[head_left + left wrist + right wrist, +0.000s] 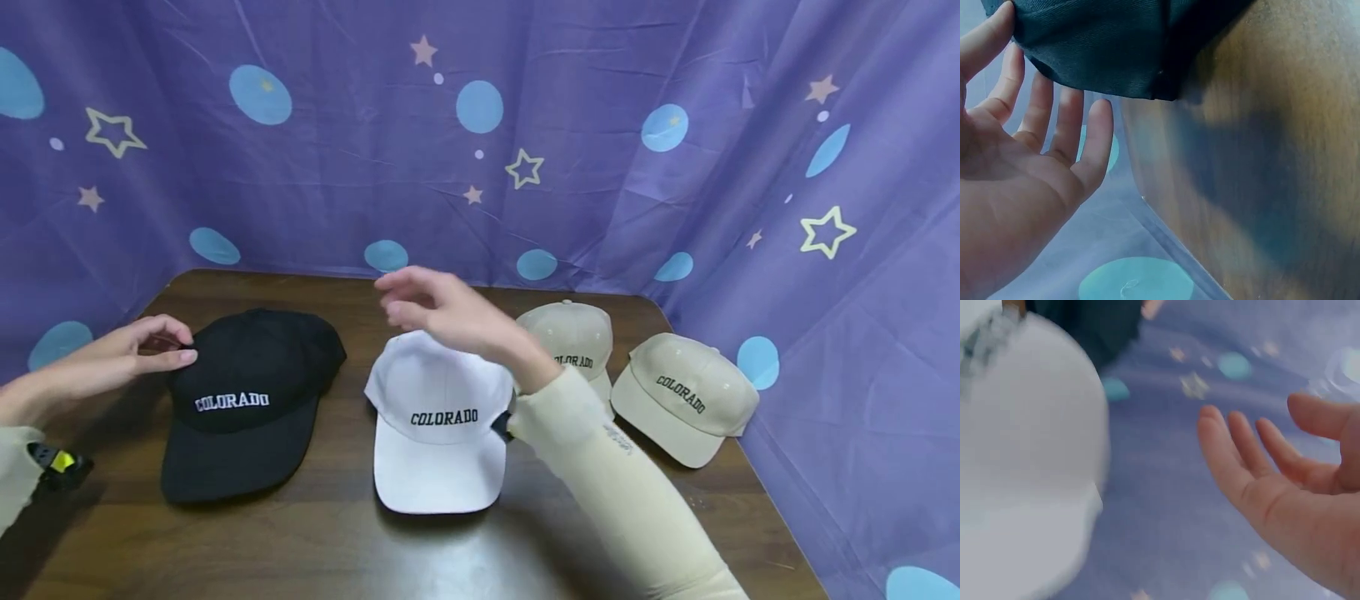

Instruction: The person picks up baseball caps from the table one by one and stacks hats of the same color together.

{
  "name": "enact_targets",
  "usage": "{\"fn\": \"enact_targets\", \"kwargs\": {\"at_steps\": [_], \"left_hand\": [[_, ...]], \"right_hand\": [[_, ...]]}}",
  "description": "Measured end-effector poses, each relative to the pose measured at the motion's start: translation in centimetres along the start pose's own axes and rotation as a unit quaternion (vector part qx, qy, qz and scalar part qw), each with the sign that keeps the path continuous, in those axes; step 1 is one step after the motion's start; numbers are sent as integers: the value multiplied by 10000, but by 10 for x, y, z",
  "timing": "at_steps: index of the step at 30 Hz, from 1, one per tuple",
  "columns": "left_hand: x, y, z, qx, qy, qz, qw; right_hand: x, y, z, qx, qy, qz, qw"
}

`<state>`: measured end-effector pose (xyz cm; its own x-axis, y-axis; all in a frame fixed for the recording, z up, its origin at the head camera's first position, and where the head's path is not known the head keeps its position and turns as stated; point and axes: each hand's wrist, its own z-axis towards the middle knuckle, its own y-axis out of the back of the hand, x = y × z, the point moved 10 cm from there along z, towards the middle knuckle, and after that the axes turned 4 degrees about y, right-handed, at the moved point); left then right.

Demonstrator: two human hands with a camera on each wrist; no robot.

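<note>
A black cap (pixel 247 367) lettered COLORADO sits at the left of the table, its brim toward me. At its left edge my left hand (pixel 131 354) pinches the fabric between thumb and index finger. The left wrist view shows the other fingers of that hand (pixel 1035 144) spread below the edge of the black cap (pixel 1097 50). In the middle lies a white cap (pixel 442 467) with the same lettering. My right hand (pixel 450 312) is raised above its crown, holding nothing. Its fingers (pixel 1219 440) are loosely bent and apart from the white cap (pixel 1029 450).
Two beige caps stand at the right: one beige cap (pixel 566 329) partly behind my right forearm, another beige cap (pixel 682 396) near the table's right edge. The brown wooden table (pixel 315 542) is bordered by a purple curtain (pixel 360 167) with stars and blue spots.
</note>
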<state>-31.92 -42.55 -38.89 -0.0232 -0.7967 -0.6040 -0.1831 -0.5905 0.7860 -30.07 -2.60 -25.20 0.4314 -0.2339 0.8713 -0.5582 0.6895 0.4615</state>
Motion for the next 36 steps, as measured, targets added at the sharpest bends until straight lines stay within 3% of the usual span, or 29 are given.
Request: {"fn": "enact_targets", "kwargs": {"at_steps": [4, 8, 12, 17, 21, 24, 32, 36], "left_hand": [[0, 11, -6, -228, -34, 52, 9997], [-18, 27, -14, -798, -343, 22, 9962], [-57, 35, -18, -1294, -627, -78, 9896], [-125, 33, -20, -1520, -1295, -300, 9794], [-174, 22, -21, -1487, -1820, -470, 9708], [-206, 11, -22, -1461, -2119, -565, 9647], [-278, -31, -23, -1133, -2855, -682, 9492], [-309, -54, -19, -936, -3196, -774, 9397]], "right_hand": [[9, 60, -37, -441, 163, -200, 9987], [1, 112, -71, -919, 0, -661, 9936], [-15, 155, -106, -1394, -251, -1011, 9847], [-42, 196, -153, -1912, -638, -1470, 9684], [-66, 216, -185, -2093, -998, -1862, 9548], [-81, 223, -197, -2058, -1123, -2049, 9503], [-110, 230, -208, -2019, -1325, -2268, 9435], [-126, 230, -206, -1926, -1393, -2233, 9453]]}}
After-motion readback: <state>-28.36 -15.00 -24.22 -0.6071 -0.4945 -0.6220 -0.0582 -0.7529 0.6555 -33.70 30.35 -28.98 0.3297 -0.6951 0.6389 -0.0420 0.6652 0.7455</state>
